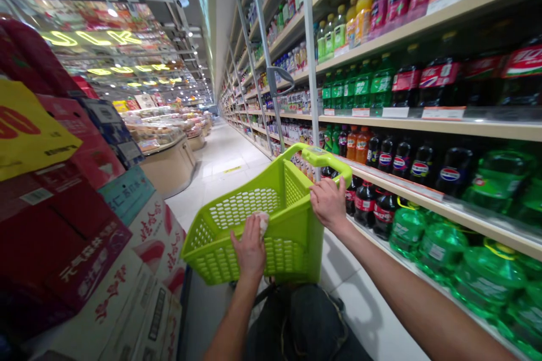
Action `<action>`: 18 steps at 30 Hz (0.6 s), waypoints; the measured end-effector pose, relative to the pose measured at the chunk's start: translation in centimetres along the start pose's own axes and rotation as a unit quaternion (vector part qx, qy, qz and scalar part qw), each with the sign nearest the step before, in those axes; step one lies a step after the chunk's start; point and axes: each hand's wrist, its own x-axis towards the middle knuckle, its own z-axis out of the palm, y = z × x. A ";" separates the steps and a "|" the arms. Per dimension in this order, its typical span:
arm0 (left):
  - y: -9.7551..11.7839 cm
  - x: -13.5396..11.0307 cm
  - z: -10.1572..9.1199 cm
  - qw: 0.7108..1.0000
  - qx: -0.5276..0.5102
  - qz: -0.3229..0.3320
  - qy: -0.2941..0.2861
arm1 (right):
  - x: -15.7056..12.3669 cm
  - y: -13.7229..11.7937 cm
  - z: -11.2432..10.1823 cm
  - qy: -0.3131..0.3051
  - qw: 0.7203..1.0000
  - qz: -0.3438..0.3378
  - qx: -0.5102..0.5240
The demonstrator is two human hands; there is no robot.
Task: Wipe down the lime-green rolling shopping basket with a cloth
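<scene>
With our left hand (249, 251) we hold a pale cloth (263, 225) in bent fingers, at the near rim of the green basket (298, 240). Our right fingers curl on its edge below the handle (345, 171); how tightly, we cannot tell. The basket is before our legs (307, 321), between boxes (80, 237) and bottles (453, 172).

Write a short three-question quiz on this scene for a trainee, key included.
1. What crumpled thing is at the fingers of the left hand?
2. True or false: the right hand is holding a bottle.
3. Fill in: the Pepsi bottles stand on a shelf ____ the yellow-handled green bottles.

Key: 1. A whitish cloth or tissue. 2. False; it is at the handle end of the green shopping basket. 3. Above.
</scene>
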 end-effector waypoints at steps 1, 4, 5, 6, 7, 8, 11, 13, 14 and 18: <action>1.0 0.3 0.1 1.000 -0.007 0.017 -0.008 | 0.0 0.0 0.0 0.000 1.000 -0.001 0.000; 1.8 0.6 0.1 0.999 -0.015 0.037 -0.017 | 0.0 0.2 -0.3 -0.002 1.000 -0.013 0.000; 1.0 0.4 -0.1 0.999 -0.011 0.034 -0.018 | 0.0 0.3 -0.4 -0.003 1.000 -0.017 0.000; -0.3 0.0 -0.3 0.999 -0.002 0.027 -0.017 | 0.0 0.4 -0.4 -0.003 1.000 -0.019 0.000; -1.9 -0.5 -0.5 1.000 0.009 0.015 -0.014 | 0.0 0.5 -0.4 -0.002 1.000 -0.019 0.001; -3.5 -1.0 -0.9 1.000 0.024 -0.008 -0.004 | 0.0 0.5 -0.4 0.000 1.000 -0.019 0.003; -6.6 -2.2 -1.5 0.996 0.059 -0.064 0.014 | 0.0 0.4 0.0 0.012 1.000 -0.013 0.008; -6.3 -2.4 -1.4 0.996 0.061 -0.059 0.011 | 0.0 0.3 0.2 0.016 1.000 -0.009 0.008; -5.7 -2.3 -1.2 0.997 0.057 -0.046 0.006 | -0.1 0.3 0.2 0.015 1.000 -0.008 0.007; -4.4 -1.9 -0.7 0.999 0.043 -0.016 -0.006 | -0.1 0.4 -0.1 0.000 1.000 -0.015 0.006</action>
